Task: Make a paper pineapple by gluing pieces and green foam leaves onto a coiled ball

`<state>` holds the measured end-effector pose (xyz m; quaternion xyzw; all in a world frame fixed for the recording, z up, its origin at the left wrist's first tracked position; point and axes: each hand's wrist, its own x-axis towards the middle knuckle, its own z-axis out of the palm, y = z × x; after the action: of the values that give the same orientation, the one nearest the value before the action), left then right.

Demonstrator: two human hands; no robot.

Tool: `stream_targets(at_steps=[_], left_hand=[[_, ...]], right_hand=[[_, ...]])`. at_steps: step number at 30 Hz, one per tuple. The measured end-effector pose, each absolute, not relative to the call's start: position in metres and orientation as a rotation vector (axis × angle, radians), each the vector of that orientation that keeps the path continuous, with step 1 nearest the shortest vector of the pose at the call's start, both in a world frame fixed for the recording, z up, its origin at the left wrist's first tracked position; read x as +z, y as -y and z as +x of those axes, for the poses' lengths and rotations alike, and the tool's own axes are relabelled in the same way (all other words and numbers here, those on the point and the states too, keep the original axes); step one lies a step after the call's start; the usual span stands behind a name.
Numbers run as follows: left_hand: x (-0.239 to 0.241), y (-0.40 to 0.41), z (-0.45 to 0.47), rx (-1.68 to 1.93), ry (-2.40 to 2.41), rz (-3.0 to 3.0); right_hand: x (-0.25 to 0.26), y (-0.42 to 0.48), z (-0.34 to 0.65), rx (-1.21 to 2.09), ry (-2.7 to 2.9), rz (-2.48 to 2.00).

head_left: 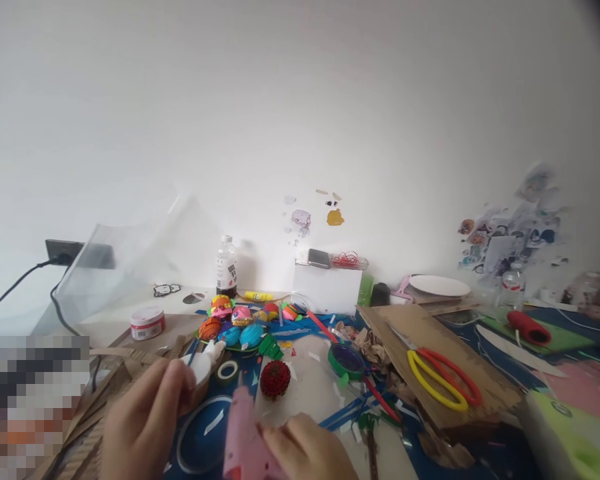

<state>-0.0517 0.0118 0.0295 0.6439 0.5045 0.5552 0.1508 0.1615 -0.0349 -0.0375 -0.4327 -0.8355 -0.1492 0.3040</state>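
Your right hand [307, 450] is closed around the body of a pink plastic glue gun [245, 433], low at the near edge of the desk [315, 390], with the nozzle aimed away from you toward a small red beaded ball [275, 379] lying just beyond the tip. Whether the nozzle touches the ball cannot be told. Your left hand [143, 423] sits to the left of the gun, fingers curled around a small white object [200, 370]; motion blur hides what it is. A little roll of clear tape [227, 371] lies between that hand and the red ball.

Farther from you, toward the middle of the desk, a cluster of folded paper ornaments [235, 323] in orange, blue, pink and green rests on a green sheet. To its right lies a round green lid with a purple centre [347, 361]. Beyond that, a slab of brown corrugated cardboard [475, 390] carries a pair of scissors with yellow and red loop handles [443, 377].

Along the far edge against the wall stand a clear plastic bottle with a dark label [227, 267], a white box [327, 288] and a white round plate [440, 286]. A red and white round tub [147, 323] sits at the far left, and a red cylinder [529, 327] lies toward the right edge.
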Motion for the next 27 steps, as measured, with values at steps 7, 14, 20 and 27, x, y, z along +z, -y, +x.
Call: stream_targets(at_steps=[7,14,20,27], left_hand=[[0.08,-0.021,-0.025,0.919,-1.407,2.451],[0.103,-0.08,0.07,-0.005,-0.99,3.114],[0.074,-0.124,0.116,-0.547,-0.991,3.169],[0.052,-0.143,0.121,-0.847,-0.928,3.123]], right_hand=[[-0.059,0.015,0.147,-0.729,2.117,-1.073],[-0.057,0.016,0.148,-0.684,2.312,-1.094],[-0.057,0.018,0.142,-0.603,2.39,-1.206],[-0.053,0.02,0.142,-0.568,2.413,-1.141]])
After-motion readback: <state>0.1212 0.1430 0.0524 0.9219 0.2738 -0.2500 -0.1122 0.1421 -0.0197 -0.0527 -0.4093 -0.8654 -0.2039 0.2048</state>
